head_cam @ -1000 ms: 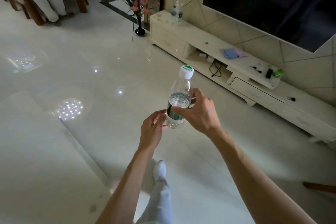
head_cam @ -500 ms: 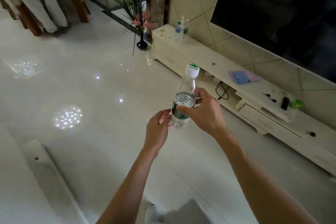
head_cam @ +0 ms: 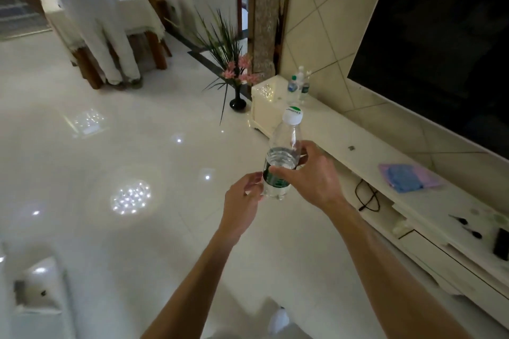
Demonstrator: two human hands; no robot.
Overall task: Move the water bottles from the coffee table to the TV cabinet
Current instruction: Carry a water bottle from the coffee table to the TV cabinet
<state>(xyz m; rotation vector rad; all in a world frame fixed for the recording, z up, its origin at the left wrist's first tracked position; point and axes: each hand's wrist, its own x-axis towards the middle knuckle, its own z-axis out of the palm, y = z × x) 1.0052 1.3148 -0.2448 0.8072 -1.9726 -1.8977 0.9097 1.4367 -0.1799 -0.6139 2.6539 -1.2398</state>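
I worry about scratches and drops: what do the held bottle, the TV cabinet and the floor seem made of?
Bottle: clear thin plastic, probably; water shows through its ribbed wall. TV cabinet: cream, glossy, perhaps lacquered board; light spots reflect on its end. Floor: polished tile, likely; mirror-like reflections and joint lines.

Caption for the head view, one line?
Right hand grips a white-capped water bottle, left hand holding its base, near the TV cabinet where two bottles stand.

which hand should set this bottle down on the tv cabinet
Right. The right hand grips the water bottle round its middle and is on the TV cabinet side; the left hand holds only its base, farther from the cabinet.
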